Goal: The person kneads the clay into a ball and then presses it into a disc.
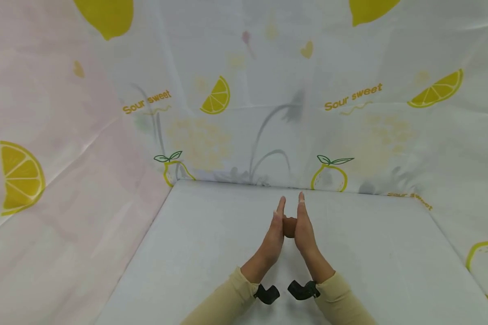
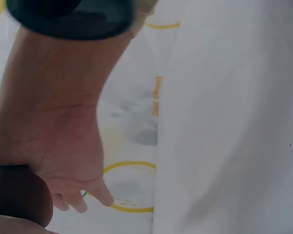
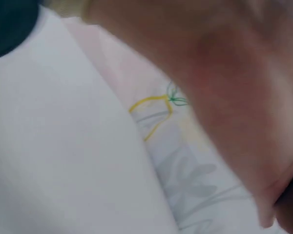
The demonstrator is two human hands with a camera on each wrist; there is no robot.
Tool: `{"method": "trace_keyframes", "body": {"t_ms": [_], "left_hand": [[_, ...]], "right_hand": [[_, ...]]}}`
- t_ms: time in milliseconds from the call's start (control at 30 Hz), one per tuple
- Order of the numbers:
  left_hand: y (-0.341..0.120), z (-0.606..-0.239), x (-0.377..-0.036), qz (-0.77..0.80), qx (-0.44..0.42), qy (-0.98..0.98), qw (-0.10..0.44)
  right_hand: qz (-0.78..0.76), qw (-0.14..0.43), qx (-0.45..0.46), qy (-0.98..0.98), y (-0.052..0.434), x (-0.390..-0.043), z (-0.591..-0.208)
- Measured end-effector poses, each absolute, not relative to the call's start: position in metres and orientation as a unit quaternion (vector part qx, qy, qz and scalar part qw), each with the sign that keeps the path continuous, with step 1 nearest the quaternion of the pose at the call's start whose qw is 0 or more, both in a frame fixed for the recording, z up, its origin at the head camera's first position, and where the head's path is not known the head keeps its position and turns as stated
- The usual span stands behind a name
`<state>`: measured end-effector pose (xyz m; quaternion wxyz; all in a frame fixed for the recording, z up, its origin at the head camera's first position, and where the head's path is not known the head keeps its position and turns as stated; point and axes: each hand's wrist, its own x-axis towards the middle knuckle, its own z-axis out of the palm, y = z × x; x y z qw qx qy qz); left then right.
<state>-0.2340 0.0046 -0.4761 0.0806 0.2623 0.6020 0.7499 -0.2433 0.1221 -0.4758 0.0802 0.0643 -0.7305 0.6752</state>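
The left hand and right hand, fingers straight toward 12 o'clock, press a small brown ball between their palms. It looks like dough, above the white counter.

A matt white table meets smooth, faintly creased lemon-print sheeting; the sleeves look like soft beige cloth.

A small brown ball is sitting pressed between the palms of the left hand and the right hand, just above the white table. It is looking smooth, rounded and dark reddish-brown. Both hands are standing on edge with fingers straight and pointing away, covering most of the ball from either side.
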Motion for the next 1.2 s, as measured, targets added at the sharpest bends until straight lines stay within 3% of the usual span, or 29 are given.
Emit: {"method": "trace_keyframes", "body": {"t_ms": [333, 700, 1000, 1200], "left_hand": [[0.002, -0.464, -0.247, 0.745, 0.159, 0.648, 0.0], [0.001, -0.473, -0.25, 0.729, 0.081, 0.679, 0.024], [0.009, -0.485, -0.236, 0.716, 0.219, 0.661, 0.05], [0.005, -0.481, -0.234, 0.72, 0.264, 0.64, 0.036]], "right_hand": [[0.637, 0.148, 0.147, -0.742, 0.092, -0.211, -0.499], [0.61, 0.22, 0.213, -0.73, 0.09, -0.195, -0.478], [0.681, 0.119, 0.102, -0.716, 0.114, -0.235, -0.466], [0.678, 0.081, 0.066, -0.727, 0.122, -0.246, -0.484]]}}
